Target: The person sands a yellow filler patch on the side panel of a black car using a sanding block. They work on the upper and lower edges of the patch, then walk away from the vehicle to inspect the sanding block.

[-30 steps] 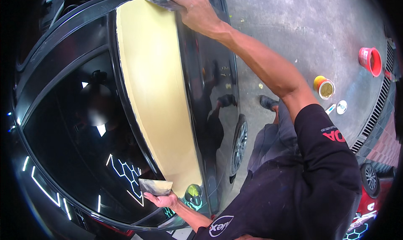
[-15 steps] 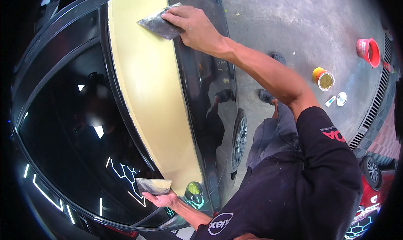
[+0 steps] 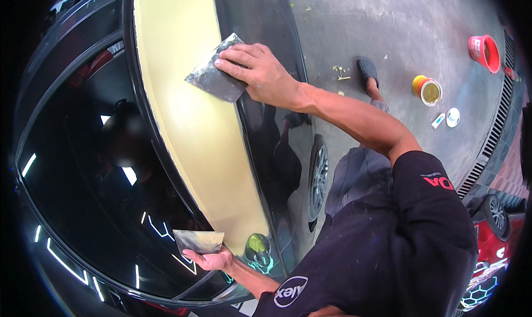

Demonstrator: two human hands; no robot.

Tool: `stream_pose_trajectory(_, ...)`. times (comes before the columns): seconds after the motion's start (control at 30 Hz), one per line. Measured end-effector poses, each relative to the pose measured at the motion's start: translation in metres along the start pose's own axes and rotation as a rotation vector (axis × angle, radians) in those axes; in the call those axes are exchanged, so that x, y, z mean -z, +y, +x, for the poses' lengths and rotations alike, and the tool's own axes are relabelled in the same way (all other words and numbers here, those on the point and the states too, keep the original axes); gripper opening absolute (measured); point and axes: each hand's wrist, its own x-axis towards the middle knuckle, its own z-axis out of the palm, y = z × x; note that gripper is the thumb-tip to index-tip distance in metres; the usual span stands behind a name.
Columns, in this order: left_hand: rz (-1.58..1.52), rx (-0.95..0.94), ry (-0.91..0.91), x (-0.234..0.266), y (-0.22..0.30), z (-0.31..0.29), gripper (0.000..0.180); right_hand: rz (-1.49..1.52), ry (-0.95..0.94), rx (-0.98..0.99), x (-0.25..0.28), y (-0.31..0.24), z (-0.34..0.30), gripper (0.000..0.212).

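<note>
A long strip of pale yellow filler (image 3: 194,139) coats the side panel of a black car (image 3: 271,167). My right hand (image 3: 266,75) is closed on a flat, grey filler spreader (image 3: 216,73), its fingers laid across the blade. That blade lies over the strip's far part, by the edge towards the dark bodywork. Closer to me, my left hand (image 3: 213,259) holds a second spreader (image 3: 197,240) from below, with yellowish filler smeared over its face. It is beside the near end of the strip, above the dark car window (image 3: 111,178).
A rounded car light (image 3: 257,247) sits past the strip's near end. On the grey floor to the right are an open tin of filler (image 3: 431,92), a white lid (image 3: 453,117), a small tube (image 3: 438,120) and a red bucket (image 3: 484,53). A drain grate (image 3: 490,145) runs beyond them.
My right hand has come nearer along the strip with its spreader, whose blade now shows more of its face. My left hand has barely shifted. One shoe shows more fully on the floor.
</note>
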Motion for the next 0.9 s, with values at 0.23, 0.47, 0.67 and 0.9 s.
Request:
stream_pose_trajectory(0.23, 0.036, -0.041, -0.018, 0.003, -0.003, 0.005, 0.062, 0.064, -0.02, 0.043, 0.002, -0.036, -0.042, 0.065)
stream_pose_trajectory(0.47, -0.004, 0.012, -0.075, -0.002, -0.004, 0.002, 0.068, 0.051, -0.15, 0.044, 0.007, -0.081, -0.093, 0.052)
stream_pose_trajectory(0.67, -0.073, 0.032, -0.127, -0.006, -0.003, -0.003, 0.067, 0.101, -0.173, 0.019, 0.013, -0.112, -0.129, 0.059)
stream_pose_trajectory(0.9, -0.05, 0.003, -0.173, -0.014, 0.006, -0.009, 0.065, 0.205, -0.268, 0.014, 0.058, -0.127, -0.144, 0.051)
